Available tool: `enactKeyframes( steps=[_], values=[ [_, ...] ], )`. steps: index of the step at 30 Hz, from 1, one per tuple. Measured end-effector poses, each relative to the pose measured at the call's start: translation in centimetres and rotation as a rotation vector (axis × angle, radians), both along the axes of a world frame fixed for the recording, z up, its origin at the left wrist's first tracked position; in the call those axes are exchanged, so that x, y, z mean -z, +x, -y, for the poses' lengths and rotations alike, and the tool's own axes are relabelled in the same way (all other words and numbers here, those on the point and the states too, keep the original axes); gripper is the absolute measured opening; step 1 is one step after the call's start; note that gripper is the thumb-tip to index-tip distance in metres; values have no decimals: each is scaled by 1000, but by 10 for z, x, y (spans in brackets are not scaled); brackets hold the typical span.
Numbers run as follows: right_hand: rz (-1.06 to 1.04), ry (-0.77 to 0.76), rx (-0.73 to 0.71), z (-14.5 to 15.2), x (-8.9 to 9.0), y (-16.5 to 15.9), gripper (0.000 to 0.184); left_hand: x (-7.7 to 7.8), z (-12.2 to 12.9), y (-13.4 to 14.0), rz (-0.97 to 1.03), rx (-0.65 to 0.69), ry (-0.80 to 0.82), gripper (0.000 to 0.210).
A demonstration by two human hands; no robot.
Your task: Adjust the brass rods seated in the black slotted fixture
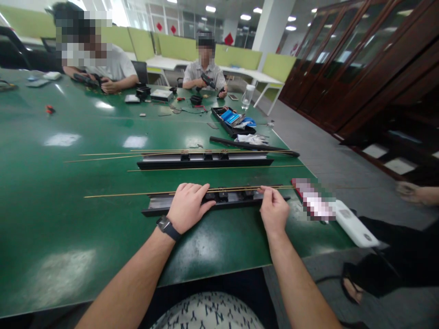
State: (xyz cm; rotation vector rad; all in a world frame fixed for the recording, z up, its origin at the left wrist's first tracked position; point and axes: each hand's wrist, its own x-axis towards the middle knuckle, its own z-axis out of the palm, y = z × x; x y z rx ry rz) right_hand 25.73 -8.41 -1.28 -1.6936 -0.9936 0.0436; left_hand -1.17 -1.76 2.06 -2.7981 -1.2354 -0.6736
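Note:
A long black rail (159, 211) with a pale metallic inner channel and small black blocks in it lies across the table before me. My left hand (187, 205) grips it left of the middle, fingers over the far side and thumb toward the near side. Thin brass-coloured rods (116, 195) run along the rail's far edge and stick out past both ends. Near the right end, my right hand (275, 211) is closed in a pinch on a thin rod. Its exact fingertip contact is partly hidden. Just beyond lies a second similar rail (206, 162), with more thin rods (103, 158) along it.
The green table (85, 237) carries a black tube (254, 146), a black tray (235, 130) with blue items, white gloves (252, 139) and a clear bottle (247, 97). A phone (312, 198) and white device (355, 224) are at right. Two people sit opposite; another stands at right.

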Motion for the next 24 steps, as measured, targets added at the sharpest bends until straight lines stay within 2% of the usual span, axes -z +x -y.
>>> enactKeyframes(
  steps=[6, 16, 24],
  values=[
    [9, -6, 36, -1, 1, 2, 40, 1, 0, 0, 5, 2, -8, 44],
    [-12, 17, 85, -2, 5, 6, 49, 0, 1, -1, 6, -1, -22, 44],
    [6, -1, 29, -1, 5, 4, 43, 0, 1, -1, 9, -1, -24, 45]
  ],
)
